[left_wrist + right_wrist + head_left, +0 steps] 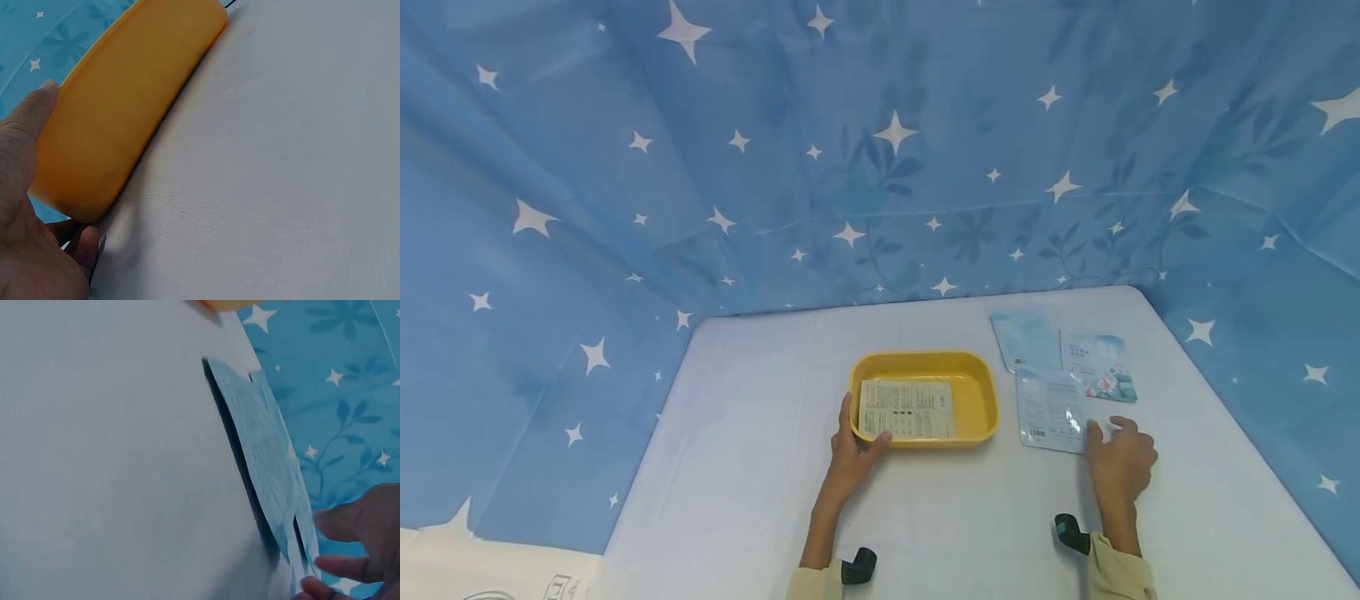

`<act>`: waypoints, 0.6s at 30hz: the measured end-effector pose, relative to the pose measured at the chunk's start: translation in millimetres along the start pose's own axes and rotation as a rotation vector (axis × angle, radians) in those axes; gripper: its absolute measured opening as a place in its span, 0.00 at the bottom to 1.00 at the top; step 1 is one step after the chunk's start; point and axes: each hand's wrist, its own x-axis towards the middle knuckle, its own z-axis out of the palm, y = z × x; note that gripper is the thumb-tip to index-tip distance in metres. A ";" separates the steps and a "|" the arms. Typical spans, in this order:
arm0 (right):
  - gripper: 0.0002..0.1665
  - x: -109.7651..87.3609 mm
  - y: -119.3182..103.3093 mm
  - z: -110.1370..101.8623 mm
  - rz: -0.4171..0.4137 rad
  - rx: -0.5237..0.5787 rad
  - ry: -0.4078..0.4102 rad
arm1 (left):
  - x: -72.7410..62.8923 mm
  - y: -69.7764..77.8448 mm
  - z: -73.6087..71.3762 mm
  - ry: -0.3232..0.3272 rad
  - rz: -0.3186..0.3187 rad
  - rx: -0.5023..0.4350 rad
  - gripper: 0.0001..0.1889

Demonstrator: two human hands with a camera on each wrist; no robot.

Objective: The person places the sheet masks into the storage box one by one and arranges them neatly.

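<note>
Currently, we are finding the yellow tray (976, 407) sitting on the white bench (760, 417), one printed packet (906, 408) lying flat toward its left end. Our left hand (850, 462) is grasping the near-left corner, thumb over the rim, presumably keeping the tray from sliding. To its right, a glossy packet (1051, 410) is lying text side up, apparently overlapping the pale blue packet (1026, 337) and flowered packet (1101, 367) behind. Our right hand (1122, 460) is sitting at its near-right corner, fingers apart and holding nothing; whether they are touching it, we cannot tell. Lying nearest, it is probably offering the easiest edge to pinch. Around the bench, star-patterned blue cloth (760, 179) is hanging.
</note>
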 end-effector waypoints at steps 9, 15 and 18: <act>0.39 5.4 -1.5 -3.7 0.042 -0.160 -0.150 | 1.7 -2.3 1.2 0.000 -0.002 -0.023 0.52; 0.39 5.7 -5.4 0.1 0.057 -0.206 -0.162 | 0.6 -1.6 1.7 -0.005 -0.042 -0.009 0.53; 0.36 7.1 -7.9 1.2 0.072 -0.194 -0.173 | -0.1 -0.8 0.6 -0.001 -0.034 0.001 0.52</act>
